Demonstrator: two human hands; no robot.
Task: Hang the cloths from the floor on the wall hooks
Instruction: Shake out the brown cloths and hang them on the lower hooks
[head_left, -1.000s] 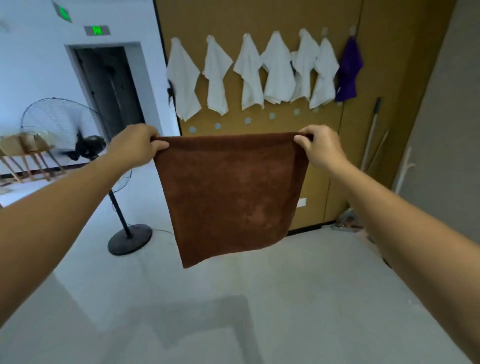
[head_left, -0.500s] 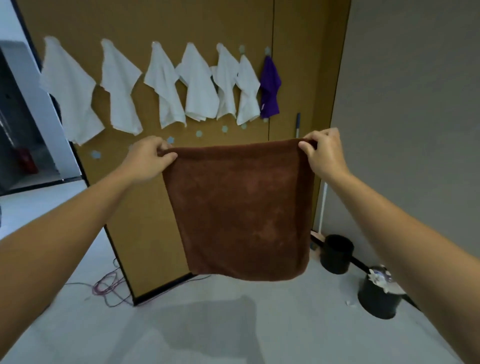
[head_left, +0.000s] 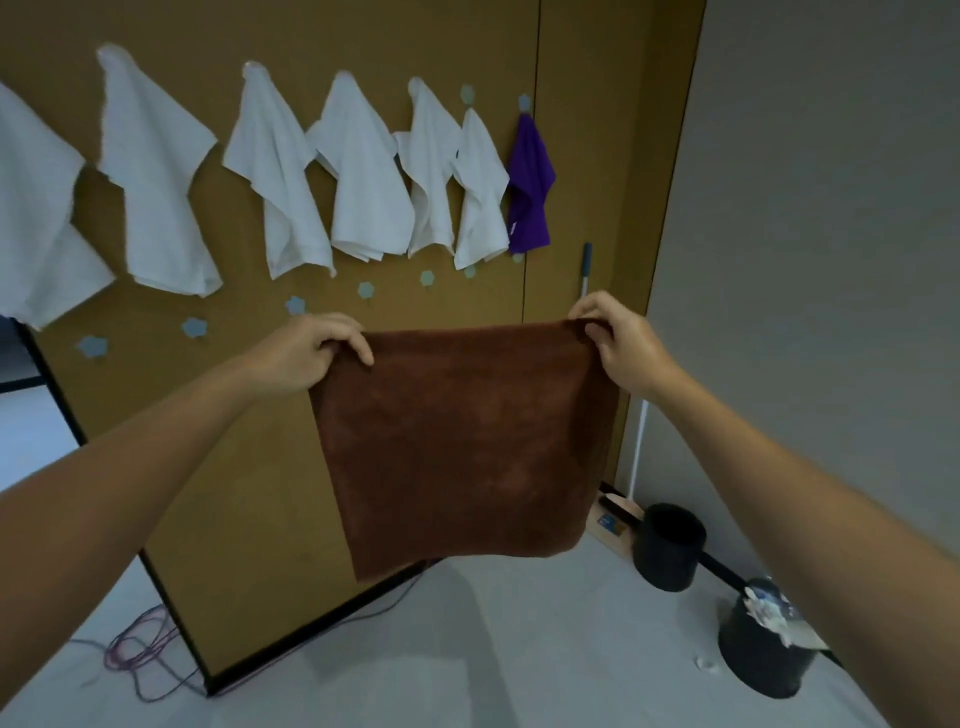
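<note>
Both arms outstretched, left hand (head_left: 306, 353) and right hand (head_left: 621, 345) grip brown cloth's (head_left: 462, 447) top corners.

**How Many Are There?**

Six white cloths (head_left: 363, 171) hang up, and one purple cloth (head_left: 529, 192) too. There is one brown cloth (head_left: 462, 447). Two hands show, a left hand (head_left: 306, 353) and a right hand (head_left: 623, 348). Two black buckets (head_left: 670, 551) stand low down.

The pale grey floor (head_left: 467, 649) is under you. A black bucket (head_left: 670, 551) stands on it near the corner on your right. A second black bucket (head_left: 763, 654), with crumpled scraps on top, stands closer to you. Pink and purple wires (head_left: 140, 649) lie in loops on your left.
</note>
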